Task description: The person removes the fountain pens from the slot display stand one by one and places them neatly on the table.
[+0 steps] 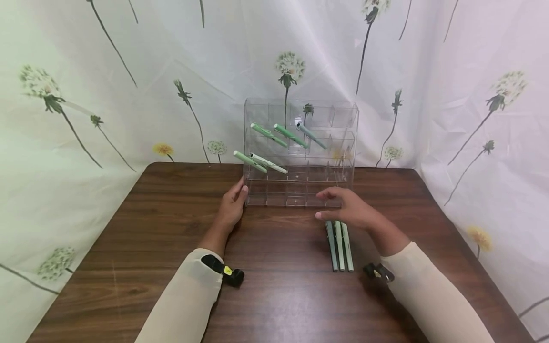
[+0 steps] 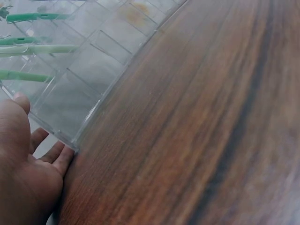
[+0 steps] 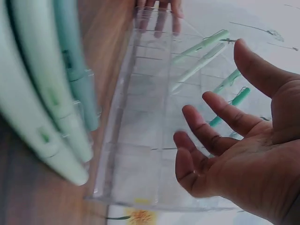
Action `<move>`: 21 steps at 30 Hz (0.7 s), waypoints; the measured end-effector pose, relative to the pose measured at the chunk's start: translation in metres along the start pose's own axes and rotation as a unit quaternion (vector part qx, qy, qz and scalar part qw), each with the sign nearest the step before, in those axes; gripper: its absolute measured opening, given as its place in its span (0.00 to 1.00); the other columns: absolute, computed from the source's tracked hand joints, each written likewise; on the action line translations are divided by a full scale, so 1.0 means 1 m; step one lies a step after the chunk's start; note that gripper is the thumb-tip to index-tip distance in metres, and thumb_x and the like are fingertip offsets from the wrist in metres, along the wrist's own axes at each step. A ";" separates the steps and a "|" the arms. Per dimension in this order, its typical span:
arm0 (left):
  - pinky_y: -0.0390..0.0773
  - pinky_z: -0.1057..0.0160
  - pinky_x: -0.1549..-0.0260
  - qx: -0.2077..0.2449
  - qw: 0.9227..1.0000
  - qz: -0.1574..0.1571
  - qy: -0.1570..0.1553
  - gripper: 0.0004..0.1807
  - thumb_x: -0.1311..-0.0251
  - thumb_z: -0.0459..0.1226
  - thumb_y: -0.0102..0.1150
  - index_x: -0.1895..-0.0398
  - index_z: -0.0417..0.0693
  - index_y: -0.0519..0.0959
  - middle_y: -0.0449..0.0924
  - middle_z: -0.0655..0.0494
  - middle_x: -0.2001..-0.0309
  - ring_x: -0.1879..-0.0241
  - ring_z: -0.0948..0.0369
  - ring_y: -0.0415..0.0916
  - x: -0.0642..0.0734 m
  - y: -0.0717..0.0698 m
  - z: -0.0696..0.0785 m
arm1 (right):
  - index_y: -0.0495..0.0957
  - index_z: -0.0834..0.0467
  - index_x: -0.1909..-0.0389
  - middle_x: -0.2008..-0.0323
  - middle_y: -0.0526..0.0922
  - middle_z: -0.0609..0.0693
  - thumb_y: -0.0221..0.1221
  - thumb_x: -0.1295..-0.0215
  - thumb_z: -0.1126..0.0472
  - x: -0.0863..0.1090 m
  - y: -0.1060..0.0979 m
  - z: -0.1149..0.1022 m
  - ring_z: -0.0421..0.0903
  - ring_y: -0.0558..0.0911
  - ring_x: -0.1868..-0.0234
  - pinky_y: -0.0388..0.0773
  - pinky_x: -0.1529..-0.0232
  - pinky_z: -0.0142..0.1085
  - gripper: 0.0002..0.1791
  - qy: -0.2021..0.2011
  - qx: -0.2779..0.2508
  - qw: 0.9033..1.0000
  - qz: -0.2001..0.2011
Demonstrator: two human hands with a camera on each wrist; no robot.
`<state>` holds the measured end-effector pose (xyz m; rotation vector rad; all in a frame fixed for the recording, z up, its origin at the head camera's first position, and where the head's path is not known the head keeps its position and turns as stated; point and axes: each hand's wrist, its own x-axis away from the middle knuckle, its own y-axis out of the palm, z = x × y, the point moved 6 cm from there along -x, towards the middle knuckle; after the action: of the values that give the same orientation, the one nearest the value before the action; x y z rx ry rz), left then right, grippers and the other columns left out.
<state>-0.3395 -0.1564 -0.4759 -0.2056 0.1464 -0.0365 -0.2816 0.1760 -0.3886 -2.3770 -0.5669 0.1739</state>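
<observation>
A clear acrylic organizer (image 1: 297,193) with rows of small compartments stands at the back of the table. My left hand (image 1: 232,205) rests against its lower left side, fingers along the outer wall and thumb by the front edge (image 2: 51,126). Several pens lean in it: a green pen (image 1: 268,135), a darker green pen (image 1: 290,136) and a grey-blue pen (image 1: 312,135) higher up, a light green pen (image 1: 250,162) and a whitish pen (image 1: 269,163) below. My right hand (image 1: 349,207) hovers before its lower right, fingers apart and holding nothing (image 3: 234,154).
Three capped pens lie side by side on the table below my right hand: a grey-teal pen (image 1: 332,247), a light green pen (image 1: 340,247) and a pale green pen (image 1: 348,250). A dandelion-print curtain (image 1: 214,57) hangs right behind the organizer. The brown wooden table (image 1: 283,300) spreads in front.
</observation>
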 end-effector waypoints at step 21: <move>0.54 0.47 0.12 -0.002 1.000 0.003 0.007 0.31 0.11 0.48 0.44 0.12 0.55 0.59 0.56 0.50 0.12 0.11 0.50 0.51 0.000 0.000 -0.002 | 0.79 0.57 0.30 0.37 0.86 0.57 0.68 0.22 0.55 -0.049 -0.024 -0.066 0.55 0.86 0.37 0.84 0.36 0.53 0.25 -0.053 -0.059 0.995 0.053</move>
<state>-0.3398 -0.1563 -0.4778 -0.2083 0.1614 -0.0322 -0.3164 0.1317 -0.3239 -2.5261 -0.5145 0.3239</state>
